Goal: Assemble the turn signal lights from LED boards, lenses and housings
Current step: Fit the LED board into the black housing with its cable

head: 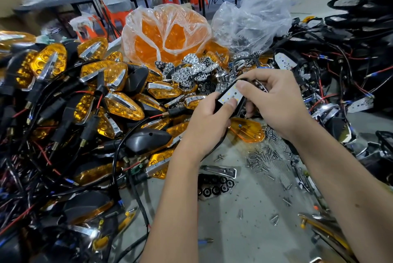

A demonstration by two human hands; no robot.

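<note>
- Tabletop: grey and crowded, with only a bare patch near the person.
- Finished pile: amber-lensed signals with black stems and wires fill the left side, close to the work spot. A loose lead could snag there.
- Bag of amber lenses: sits behind the work, beside a clear plastic bag.
- Black housings with wiring: heaped at right, red and black leads tangled. Pulling one may drag its neighbours.
- Chrome reflectors: loose heap just beyond the hands.
- Left hand: clenched around a black housing from below, thumb pressing the near edge of the LED board.
- Right hand: grips the same part, thumb on the board's far end. The board looks to be getting seated in the housing, not yet covered.
- Risk: uneven thumb pressure could cock the board or pinch its wire; whether it sits flat, I cannot tell.
- Single amber lens: lies on the tabletop just under the hands, likely next.
- Screws: scattered nearby and easily knocked off.
</note>
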